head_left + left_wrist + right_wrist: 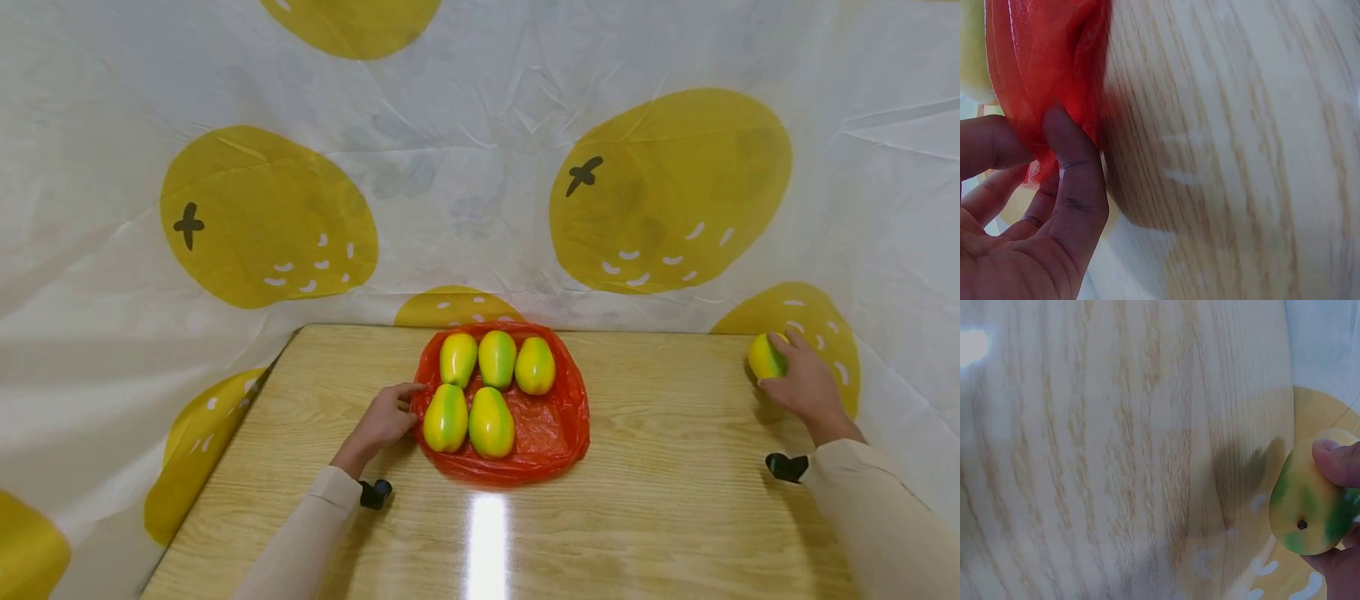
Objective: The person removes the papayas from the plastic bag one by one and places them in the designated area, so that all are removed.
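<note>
A red plastic bag, its rim spread wide, lies on the table with several yellow-green mangoes inside in two rows. At the bag's left edge my left hand pinches the thin plastic between thumb and fingers; the left wrist view shows the red film bunched at the fingertips. Far to the right, my right hand grips another mango. In the right wrist view the thumb presses on that mango, and a dark stem spot shows at its end.
The wooden table stretches around the bag, with a bright light reflection in front. Behind and beside it hangs a white cloth printed with large yellow fruit. The right hand is near the table's far right corner.
</note>
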`<state>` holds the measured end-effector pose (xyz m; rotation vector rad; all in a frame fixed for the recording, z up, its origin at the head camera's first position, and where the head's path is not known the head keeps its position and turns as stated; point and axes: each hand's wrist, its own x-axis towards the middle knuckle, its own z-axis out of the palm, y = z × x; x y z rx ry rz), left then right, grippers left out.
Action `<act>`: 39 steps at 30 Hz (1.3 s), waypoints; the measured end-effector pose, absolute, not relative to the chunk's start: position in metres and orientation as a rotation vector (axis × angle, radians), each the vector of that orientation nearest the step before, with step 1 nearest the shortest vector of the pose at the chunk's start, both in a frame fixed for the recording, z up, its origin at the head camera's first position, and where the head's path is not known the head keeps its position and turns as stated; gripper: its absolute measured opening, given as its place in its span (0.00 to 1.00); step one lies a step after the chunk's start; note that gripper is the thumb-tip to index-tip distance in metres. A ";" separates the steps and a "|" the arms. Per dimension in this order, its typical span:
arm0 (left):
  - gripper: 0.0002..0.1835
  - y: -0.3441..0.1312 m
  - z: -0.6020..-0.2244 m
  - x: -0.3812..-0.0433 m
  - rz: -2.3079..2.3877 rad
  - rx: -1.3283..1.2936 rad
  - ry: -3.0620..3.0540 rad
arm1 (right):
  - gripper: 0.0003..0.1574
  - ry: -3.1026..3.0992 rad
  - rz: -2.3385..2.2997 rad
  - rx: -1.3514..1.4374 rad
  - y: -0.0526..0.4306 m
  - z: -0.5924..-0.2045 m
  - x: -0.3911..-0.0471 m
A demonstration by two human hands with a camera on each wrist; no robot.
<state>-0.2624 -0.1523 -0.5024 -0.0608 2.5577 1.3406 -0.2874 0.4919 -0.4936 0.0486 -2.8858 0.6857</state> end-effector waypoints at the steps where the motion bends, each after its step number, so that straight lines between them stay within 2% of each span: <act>1: 0.31 -0.152 -0.503 -0.263 1.340 -0.063 2.557 | 0.54 -2.888 0.684 0.046 0.492 -0.494 -0.287; 39: 0.32 -0.153 -0.499 -0.261 1.336 -0.027 2.551 | 0.55 -2.919 0.737 0.053 0.490 -0.496 -0.285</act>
